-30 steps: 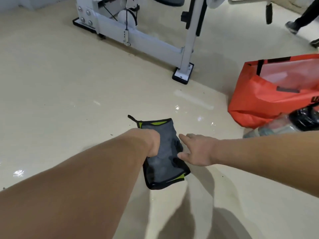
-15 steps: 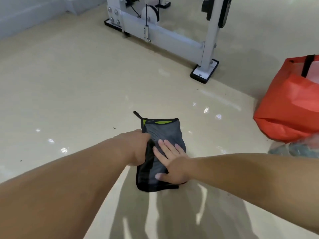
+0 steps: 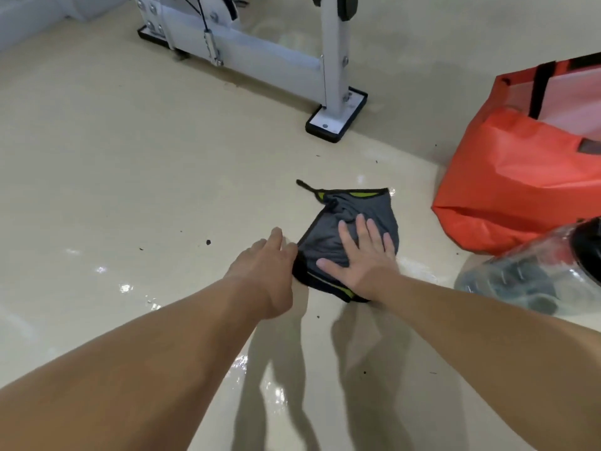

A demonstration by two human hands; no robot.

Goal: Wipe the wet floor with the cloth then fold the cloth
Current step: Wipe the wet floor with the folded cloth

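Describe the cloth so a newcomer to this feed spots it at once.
Find the big orange bag on the right of the floor; just left of it lies the cloth, under the flat right hand. It is the only dark grey fabric, edged in black with lime-green trim and a black loop at its far corner.

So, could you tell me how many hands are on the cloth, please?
2. The right hand lies flat on top of the cloth; the left hand touches its left edge.

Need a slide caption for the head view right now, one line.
Right hand flat on the folded grey cloth, left hand at its edge, wet floor, orange bag nearby.
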